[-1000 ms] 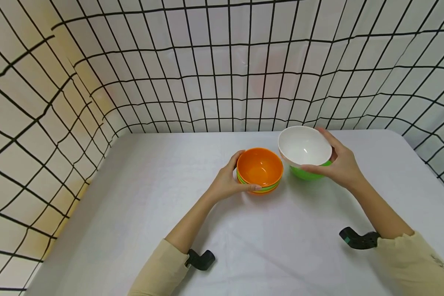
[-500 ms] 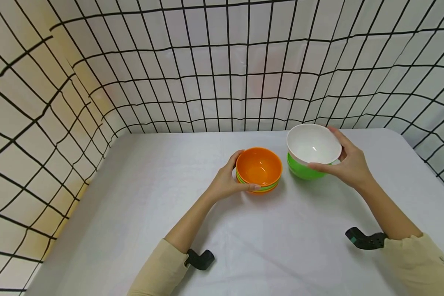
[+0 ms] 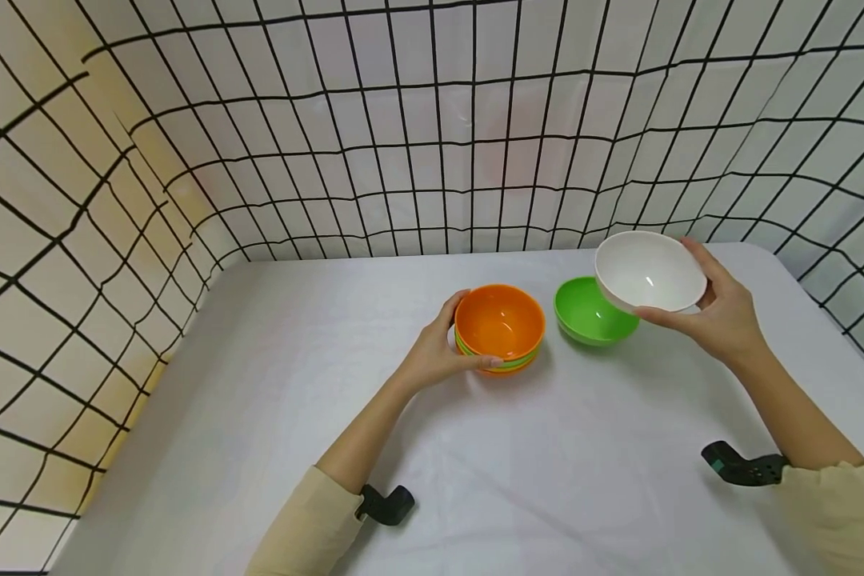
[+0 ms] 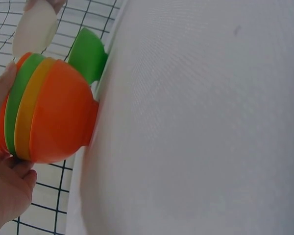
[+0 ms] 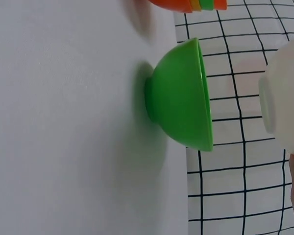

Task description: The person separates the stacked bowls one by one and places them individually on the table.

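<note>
My left hand [image 3: 435,352] grips the side of a nested stack of bowls [image 4: 63,115] standing on the table. An orange bowl [image 3: 500,322] is on top, with green, yellow and orange ones showing below it in the left wrist view. My right hand [image 3: 723,312] holds a white bowl [image 3: 650,270] by its rim and side, raised off the table and slightly tilted. Just left of it, a green bowl [image 3: 594,314] sits upright on the table. In the right wrist view the white bowl [image 5: 286,98] hangs above and apart from the green bowl [image 5: 181,95].
A white cloth covers the table [image 3: 317,384]. Behind and to the left stands a black wire grid [image 3: 432,152] in front of white sheeting. Dark camera mounts [image 3: 389,506] stick out from both sleeves near the tabletop.
My right hand has carried the white bowl to the right and slightly up, uncovering more of the green bowl. My left hand stays on the stack.
</note>
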`<state>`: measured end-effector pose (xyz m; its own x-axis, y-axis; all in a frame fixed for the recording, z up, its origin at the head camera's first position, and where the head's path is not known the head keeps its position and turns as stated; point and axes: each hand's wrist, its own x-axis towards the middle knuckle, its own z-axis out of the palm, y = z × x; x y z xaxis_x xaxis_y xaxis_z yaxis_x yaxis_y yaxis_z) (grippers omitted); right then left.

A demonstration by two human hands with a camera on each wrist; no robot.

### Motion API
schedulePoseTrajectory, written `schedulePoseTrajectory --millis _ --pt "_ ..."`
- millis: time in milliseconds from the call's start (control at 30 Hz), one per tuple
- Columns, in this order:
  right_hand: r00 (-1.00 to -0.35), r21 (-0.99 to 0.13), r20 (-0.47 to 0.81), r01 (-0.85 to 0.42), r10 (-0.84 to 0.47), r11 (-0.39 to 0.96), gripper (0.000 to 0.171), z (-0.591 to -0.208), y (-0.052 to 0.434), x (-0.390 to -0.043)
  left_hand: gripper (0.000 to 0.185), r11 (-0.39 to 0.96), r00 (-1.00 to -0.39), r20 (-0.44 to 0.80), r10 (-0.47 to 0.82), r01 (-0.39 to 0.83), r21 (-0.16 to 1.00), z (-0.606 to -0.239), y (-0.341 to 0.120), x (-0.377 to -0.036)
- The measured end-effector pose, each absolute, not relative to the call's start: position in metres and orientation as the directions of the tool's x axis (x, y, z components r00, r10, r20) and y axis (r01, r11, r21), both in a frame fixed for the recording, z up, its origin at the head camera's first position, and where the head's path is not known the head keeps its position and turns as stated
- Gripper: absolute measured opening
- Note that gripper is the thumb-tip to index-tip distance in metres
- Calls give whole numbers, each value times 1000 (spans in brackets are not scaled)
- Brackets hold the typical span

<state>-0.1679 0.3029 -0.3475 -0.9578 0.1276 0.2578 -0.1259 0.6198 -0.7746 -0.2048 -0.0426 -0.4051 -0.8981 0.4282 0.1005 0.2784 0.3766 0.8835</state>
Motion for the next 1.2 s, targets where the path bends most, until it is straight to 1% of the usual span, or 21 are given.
schedulePoseTrajectory --millis 367,700,1067,1200 --pt "-958 -744 206 -19 201 668 100 -352 321 -162 98 364 -897 112 427 283 887 -406 -44 -205" --pt "-948 -760 190 24 257 649 97 -360 337 -155 98 361 -895 109 433 282 889 -407 -45 -206" --pt "-941 -753 161 79 299 653 97 -377 355 -154 98 360 -896 98 433 271 893 -407 -44 -204" --pt "-933 -765 158 91 324 637 99 -400 374 -165 99 358 -900 90 426 259 897 -406 -44 -203"
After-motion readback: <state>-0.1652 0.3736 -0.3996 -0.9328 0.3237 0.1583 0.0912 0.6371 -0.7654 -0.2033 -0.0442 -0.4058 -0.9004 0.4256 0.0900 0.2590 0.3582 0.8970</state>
